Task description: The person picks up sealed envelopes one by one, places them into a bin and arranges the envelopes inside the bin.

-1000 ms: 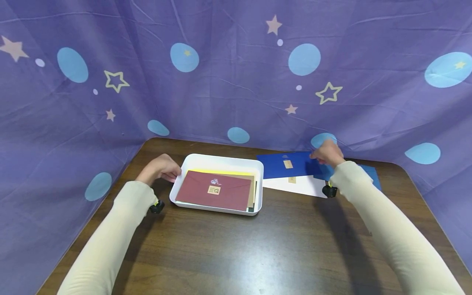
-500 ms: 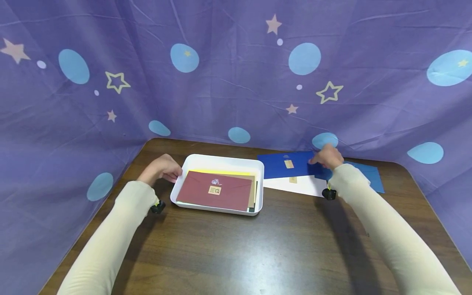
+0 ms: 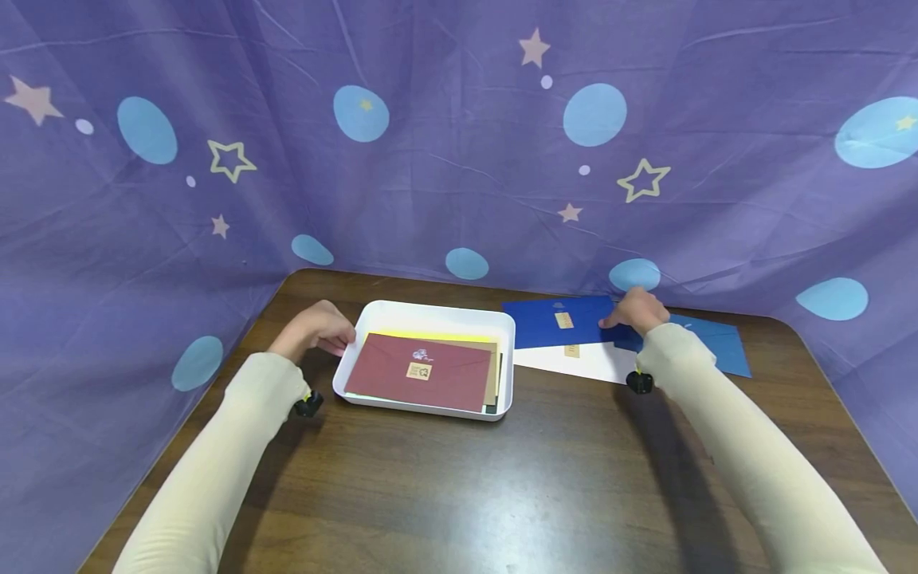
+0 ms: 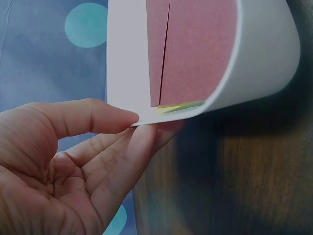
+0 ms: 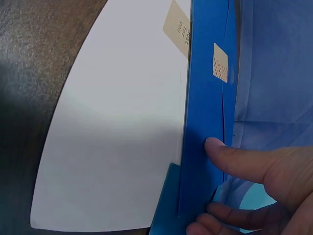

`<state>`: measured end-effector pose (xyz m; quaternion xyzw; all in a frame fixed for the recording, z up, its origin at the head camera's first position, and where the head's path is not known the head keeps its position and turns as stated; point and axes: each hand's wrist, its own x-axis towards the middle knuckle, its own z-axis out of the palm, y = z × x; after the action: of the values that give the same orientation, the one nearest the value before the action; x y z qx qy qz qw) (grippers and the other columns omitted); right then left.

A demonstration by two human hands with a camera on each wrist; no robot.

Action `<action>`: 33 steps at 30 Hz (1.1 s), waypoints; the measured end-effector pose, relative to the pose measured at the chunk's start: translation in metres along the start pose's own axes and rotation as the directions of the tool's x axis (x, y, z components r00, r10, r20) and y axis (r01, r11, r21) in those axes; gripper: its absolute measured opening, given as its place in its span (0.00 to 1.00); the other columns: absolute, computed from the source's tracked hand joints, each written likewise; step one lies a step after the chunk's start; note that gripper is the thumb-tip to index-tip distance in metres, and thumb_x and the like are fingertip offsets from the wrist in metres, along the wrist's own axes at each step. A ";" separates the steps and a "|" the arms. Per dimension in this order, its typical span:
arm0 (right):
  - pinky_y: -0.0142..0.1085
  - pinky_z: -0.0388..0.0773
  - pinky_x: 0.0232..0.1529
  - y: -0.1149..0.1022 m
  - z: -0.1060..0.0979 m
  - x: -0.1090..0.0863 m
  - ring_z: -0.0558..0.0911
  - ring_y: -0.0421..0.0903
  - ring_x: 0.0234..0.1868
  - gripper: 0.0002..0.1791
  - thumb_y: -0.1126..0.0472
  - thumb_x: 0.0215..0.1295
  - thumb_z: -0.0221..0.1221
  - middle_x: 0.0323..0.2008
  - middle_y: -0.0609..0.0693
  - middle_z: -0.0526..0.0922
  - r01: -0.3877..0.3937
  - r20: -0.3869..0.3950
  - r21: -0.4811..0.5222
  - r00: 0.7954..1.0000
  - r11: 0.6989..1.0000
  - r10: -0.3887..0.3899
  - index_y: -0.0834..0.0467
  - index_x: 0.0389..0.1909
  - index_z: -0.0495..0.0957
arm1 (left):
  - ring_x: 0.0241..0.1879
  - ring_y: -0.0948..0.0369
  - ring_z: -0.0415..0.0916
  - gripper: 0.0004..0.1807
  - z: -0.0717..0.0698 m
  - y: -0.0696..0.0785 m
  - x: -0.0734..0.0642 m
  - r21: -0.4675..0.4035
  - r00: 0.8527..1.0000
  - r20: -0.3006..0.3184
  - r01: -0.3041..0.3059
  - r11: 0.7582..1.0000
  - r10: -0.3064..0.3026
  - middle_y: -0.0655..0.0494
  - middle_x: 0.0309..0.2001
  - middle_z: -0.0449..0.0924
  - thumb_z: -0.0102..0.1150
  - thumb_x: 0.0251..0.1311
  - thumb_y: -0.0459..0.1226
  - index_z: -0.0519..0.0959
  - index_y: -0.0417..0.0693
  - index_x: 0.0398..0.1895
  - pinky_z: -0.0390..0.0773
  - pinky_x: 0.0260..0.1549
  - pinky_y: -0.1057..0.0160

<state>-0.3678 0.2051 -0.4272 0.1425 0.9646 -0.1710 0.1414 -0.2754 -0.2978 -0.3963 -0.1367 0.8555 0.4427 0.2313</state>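
Smooth plastic tray (image 3: 437,320), matt paper envelopes (image 3: 418,373), glossy wood-look table (image 3: 430,486), creased cloth curtain (image 3: 459,191)

The right hand (image 5: 286,178) rested its thumb upon the dark blue envelope (image 5: 203,112), fingers curled at its end. This envelope overlapped a white envelope (image 5: 107,107) and a teal envelope (image 5: 168,205).

Brown table (image 3: 402,478) — tray (image 3: 433,318), envelopes (image 3: 548,361)

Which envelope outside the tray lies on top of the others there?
The dark blue envelope, under the thumb of the right hand. Its edge overlaps both the white envelope and the lighter blue envelope.
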 end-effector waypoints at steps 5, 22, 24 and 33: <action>0.46 0.83 0.46 -0.004 0.001 -0.001 0.75 0.56 0.47 0.37 0.45 0.58 0.72 0.52 0.65 0.77 -0.015 0.000 -0.003 1.000 1.000 0.015 0.69 0.56 0.73 | 0.20 0.65 0.77 0.04 0.000 0.001 0.000 -0.008 1.000 0.009 -0.001 1.000 0.001 0.55 0.19 0.77 0.54 0.52 0.24 0.78 0.32 0.29 0.88 0.25 0.71; 0.36 0.79 0.31 -0.003 0.001 0.008 0.78 0.51 0.39 0.30 0.46 0.61 0.70 0.39 0.59 0.78 -0.054 0.083 0.029 0.995 0.998 0.051 0.67 0.49 0.74 | 0.20 0.65 0.78 0.05 -0.001 -0.002 0.004 -0.011 1.000 0.018 0.006 1.000 -0.006 0.56 0.18 0.78 0.54 0.53 0.24 0.79 0.36 0.25 0.88 0.25 0.71; 0.35 0.77 0.29 -0.002 0.000 0.008 0.76 0.50 0.37 0.28 0.47 0.61 0.70 0.36 0.57 0.75 -0.058 0.107 0.052 0.993 0.997 0.052 0.65 0.46 0.74 | 0.20 0.65 0.78 0.04 0.000 -0.001 0.004 -0.011 1.000 0.016 0.008 1.000 -0.008 0.55 0.19 0.77 0.54 0.52 0.24 0.79 0.35 0.26 0.88 0.25 0.71; 0.35 0.76 0.28 -0.001 -0.003 0.007 0.76 0.48 0.32 0.22 0.48 0.62 0.70 0.26 0.52 0.74 -0.038 0.082 0.016 0.996 0.999 0.037 0.61 0.35 0.73 | 0.20 0.65 0.77 0.04 0.000 -0.001 0.004 -0.006 1.000 0.009 0.013 1.000 -0.013 0.54 0.20 0.76 0.54 0.52 0.24 0.79 0.33 0.27 0.88 0.25 0.71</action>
<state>-0.3753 0.2073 -0.4265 0.1546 0.9536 -0.1824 0.1828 -0.2786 -0.2978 -0.3992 -0.1409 0.8523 0.4442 0.2374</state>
